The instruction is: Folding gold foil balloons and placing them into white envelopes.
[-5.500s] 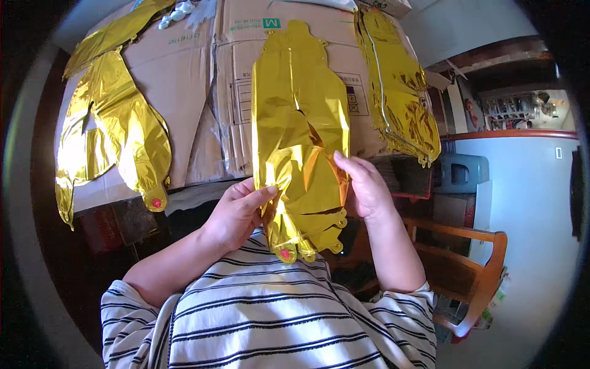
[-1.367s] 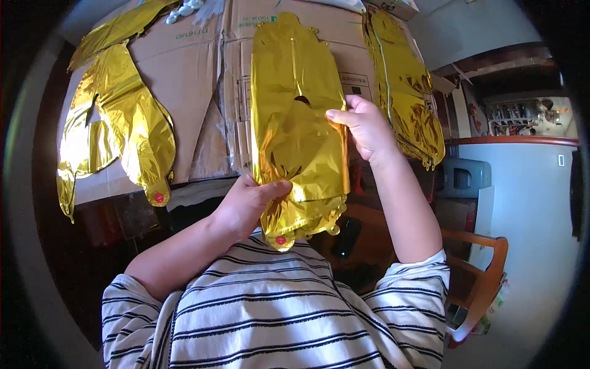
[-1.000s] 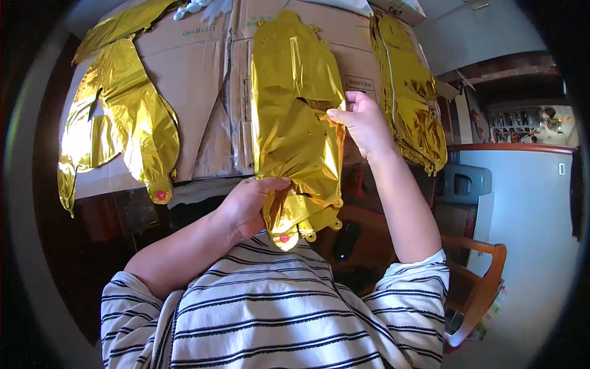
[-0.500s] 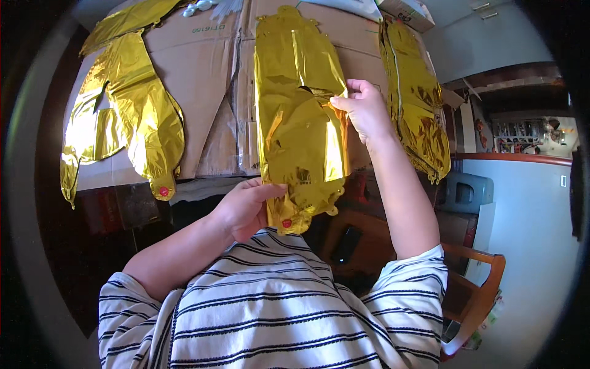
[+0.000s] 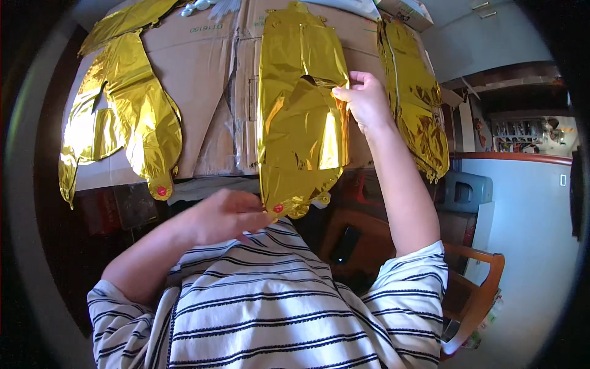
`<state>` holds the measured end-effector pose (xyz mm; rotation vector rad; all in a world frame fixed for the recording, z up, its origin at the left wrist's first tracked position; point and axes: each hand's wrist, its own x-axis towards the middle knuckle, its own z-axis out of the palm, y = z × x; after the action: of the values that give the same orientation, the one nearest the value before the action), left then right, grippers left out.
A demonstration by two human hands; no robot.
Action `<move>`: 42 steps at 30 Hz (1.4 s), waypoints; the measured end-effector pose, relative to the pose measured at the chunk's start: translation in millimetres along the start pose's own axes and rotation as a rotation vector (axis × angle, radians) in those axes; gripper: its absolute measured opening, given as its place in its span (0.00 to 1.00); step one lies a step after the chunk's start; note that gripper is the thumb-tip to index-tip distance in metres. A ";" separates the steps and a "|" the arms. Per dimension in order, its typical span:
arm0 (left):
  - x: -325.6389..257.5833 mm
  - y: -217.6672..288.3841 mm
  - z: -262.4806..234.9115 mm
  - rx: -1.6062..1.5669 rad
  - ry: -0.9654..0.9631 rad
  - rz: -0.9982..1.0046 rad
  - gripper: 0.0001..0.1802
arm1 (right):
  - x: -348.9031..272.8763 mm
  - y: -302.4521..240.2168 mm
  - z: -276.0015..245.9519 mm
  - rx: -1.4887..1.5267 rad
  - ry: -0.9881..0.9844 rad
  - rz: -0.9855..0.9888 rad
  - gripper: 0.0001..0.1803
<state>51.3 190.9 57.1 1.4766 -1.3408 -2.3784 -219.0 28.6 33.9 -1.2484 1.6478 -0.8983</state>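
Observation:
A flat, uninflated gold foil balloon [image 5: 301, 129] with a slit near its middle lies lengthwise on the cardboard, its lower end past the near edge. My right hand [image 5: 367, 101] pinches its right edge beside the slit, thumb on top. Close to the balloon's bottom left corner, by a red dot, is my left hand [image 5: 227, 215]. Its fingertips reach the foil there, but they are smeared by motion, so I cannot make out a grip.
Flattened cardboard [image 5: 203, 67] covers the table. More gold foil balloons lie on the left [image 5: 135, 104] and on the right [image 5: 418, 104]. A wooden chair [image 5: 485, 289] stands at the lower right, near a grey-blue stool [image 5: 467, 192]. A dark phone [image 5: 347, 244] rests below the table edge.
My left hand has moved left off its thumb-on-top hold at the balloon's lower end. The balloon has shifted slightly up, and my right hand still holds its edge.

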 end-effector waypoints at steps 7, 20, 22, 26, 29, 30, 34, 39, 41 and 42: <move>13.0 87.4 -43.0 1.021 0.814 0.818 0.16 | 22.0 17.2 -9.6 -0.086 0.082 -0.084 0.35; 111.0 68.8 -88.8 1.214 0.757 1.057 0.36 | 20.2 3.5 -12.2 -0.479 0.032 -0.127 0.38; 110.8 64.0 -90.7 1.209 0.779 1.047 0.36 | 3.9 -9.6 -12.6 -0.503 0.028 -0.156 0.39; 107.9 64.0 -89.9 1.220 0.790 1.015 0.38 | -31.8 -1.2 -34.2 -0.802 0.134 -0.706 0.31; 108.9 63.8 -88.8 1.202 0.796 1.025 0.39 | -66.1 21.1 -33.5 -1.097 -0.025 -0.810 0.29; 109.5 62.9 -88.7 1.192 0.809 1.041 0.39 | -71.4 35.1 -35.6 -1.140 -0.075 -0.794 0.31; 110.1 63.7 -91.1 1.182 0.781 1.023 0.39 | -74.2 48.3 -47.6 -1.071 -0.110 -0.787 0.32; 112.7 63.5 -91.1 1.205 0.810 1.033 0.40 | -79.2 43.5 -52.7 -1.147 -0.090 -0.814 0.31; 111.2 62.9 -91.0 1.212 0.817 1.028 0.40 | -80.0 42.3 -53.4 -1.118 -0.083 -0.803 0.30; 110.3 63.9 -90.4 1.210 0.812 1.020 0.40 | -79.9 41.2 -54.3 -1.093 -0.091 -0.789 0.30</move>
<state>33.9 44.2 6.2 1.0558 -2.3957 -0.2104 -273.3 118.4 33.3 -2.7519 1.5814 -0.2634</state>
